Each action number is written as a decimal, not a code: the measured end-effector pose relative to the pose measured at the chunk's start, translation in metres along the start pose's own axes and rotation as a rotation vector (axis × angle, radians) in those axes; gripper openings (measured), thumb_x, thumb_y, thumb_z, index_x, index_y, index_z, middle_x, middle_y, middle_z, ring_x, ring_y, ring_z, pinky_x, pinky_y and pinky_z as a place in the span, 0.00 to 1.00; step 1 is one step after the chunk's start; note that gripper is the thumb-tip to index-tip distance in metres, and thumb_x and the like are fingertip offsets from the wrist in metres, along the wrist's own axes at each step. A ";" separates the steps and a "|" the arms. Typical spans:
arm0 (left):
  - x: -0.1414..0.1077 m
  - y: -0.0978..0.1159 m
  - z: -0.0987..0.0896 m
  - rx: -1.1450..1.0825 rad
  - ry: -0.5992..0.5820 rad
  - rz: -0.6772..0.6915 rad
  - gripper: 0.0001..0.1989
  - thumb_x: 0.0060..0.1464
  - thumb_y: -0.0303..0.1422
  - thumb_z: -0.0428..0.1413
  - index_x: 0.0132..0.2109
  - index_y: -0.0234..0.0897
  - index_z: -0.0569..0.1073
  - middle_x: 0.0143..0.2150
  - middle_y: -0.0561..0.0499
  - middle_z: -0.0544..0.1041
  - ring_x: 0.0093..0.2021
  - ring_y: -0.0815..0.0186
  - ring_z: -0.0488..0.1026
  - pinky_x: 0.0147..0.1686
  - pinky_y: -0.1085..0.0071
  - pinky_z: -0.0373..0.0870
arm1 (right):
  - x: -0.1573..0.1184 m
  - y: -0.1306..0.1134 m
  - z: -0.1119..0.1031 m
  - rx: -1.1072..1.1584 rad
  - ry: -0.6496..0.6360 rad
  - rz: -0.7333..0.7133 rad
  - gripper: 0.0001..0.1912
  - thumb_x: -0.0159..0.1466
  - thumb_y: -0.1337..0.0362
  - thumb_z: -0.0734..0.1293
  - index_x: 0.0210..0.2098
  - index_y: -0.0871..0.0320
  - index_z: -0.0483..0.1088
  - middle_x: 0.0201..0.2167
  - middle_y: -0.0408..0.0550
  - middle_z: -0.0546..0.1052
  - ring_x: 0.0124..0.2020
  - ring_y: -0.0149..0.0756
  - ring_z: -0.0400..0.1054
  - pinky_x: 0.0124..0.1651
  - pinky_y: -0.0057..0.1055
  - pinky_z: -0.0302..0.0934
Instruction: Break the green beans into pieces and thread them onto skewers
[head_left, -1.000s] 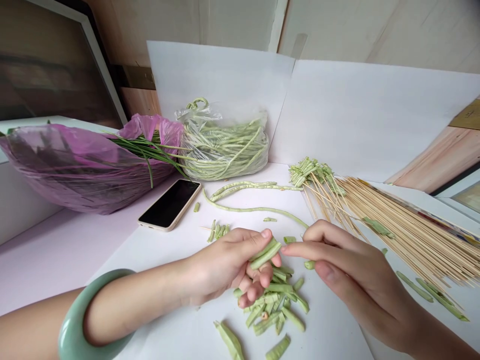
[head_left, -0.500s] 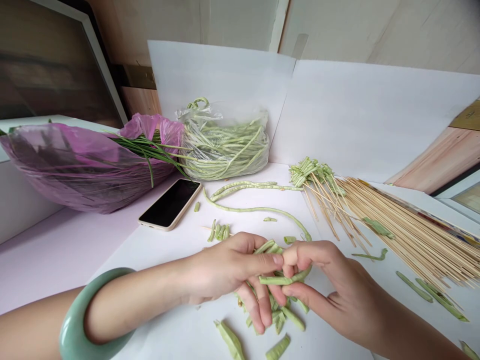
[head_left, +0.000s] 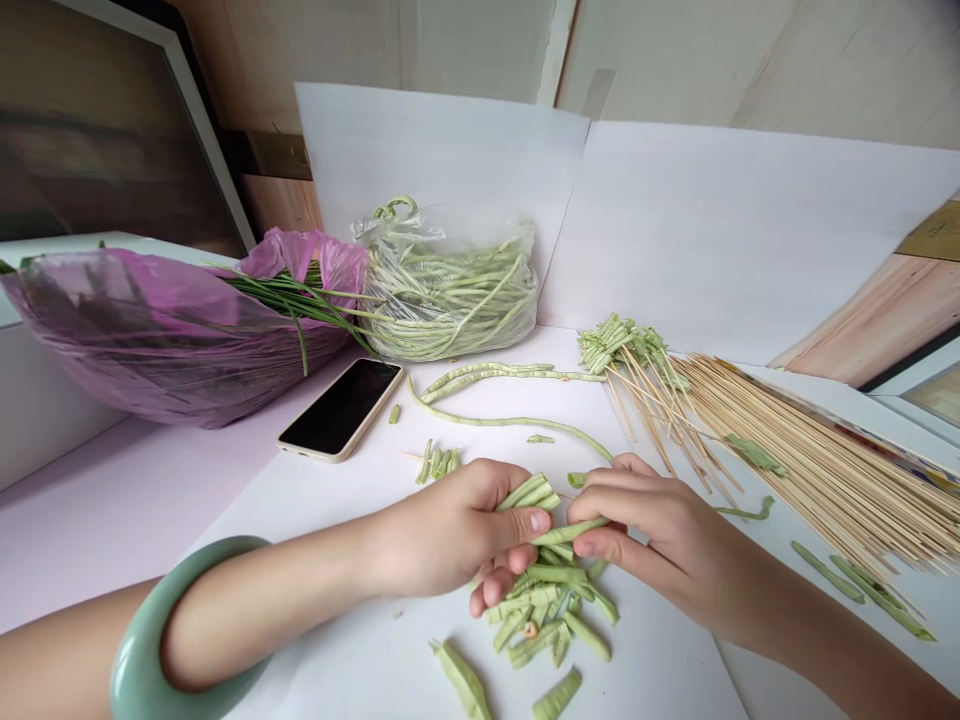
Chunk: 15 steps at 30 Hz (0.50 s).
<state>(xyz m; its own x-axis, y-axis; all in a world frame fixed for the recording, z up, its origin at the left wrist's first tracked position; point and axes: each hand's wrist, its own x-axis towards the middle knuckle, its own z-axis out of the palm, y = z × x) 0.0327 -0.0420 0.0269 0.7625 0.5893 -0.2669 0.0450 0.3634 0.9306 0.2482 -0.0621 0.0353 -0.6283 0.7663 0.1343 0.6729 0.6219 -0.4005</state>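
My left hand [head_left: 457, 525] is closed around several short green bean pieces [head_left: 531, 491], its thumb pressing on them. Between the thumb and fingers of my right hand [head_left: 667, 525] is another green bean piece [head_left: 576, 531], its left end by my left thumb. Directly below both hands lies a loose pile of cut bean pieces [head_left: 555, 605]. Two larger pieces, one of them split-looking [head_left: 461, 680], rest nearer the front. Beyond the hands, a long bean [head_left: 517, 421] curves across the white surface, its near end hidden at my right hand. A short row of pieces on a skewer [head_left: 439, 462] lies past my left hand.
A phone [head_left: 341, 408] lies left of centre. Behind it sit a purple bag [head_left: 172, 330] of greens and a clear bag [head_left: 457, 290] of long beans. To the right are bean-loaded skewers [head_left: 622, 345] and many bare wooden skewers [head_left: 817, 450]. White boards [head_left: 735, 230] stand behind.
My left fingers have curled in around the bean pieces, uncovering more of the pile. My right hand has turned and now pinches a short piece; the curved bean behind it is more covered.
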 end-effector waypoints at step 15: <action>-0.009 0.012 -0.001 0.321 -0.178 0.038 0.19 0.59 0.41 0.55 0.25 0.36 0.60 0.19 0.60 0.55 0.19 0.75 0.51 0.18 0.77 0.49 | -0.003 -0.021 0.006 0.127 0.034 -0.181 0.18 0.71 0.63 0.59 0.24 0.56 0.63 0.21 0.37 0.64 0.24 0.28 0.61 0.39 0.32 0.58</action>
<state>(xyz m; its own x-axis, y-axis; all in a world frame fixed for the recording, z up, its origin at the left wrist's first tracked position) 0.0258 -0.0417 0.0398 0.8666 0.4531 -0.2093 0.1930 0.0825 0.9777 0.2335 -0.0787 0.0375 -0.7195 0.6504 0.2436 0.4944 0.7260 -0.4781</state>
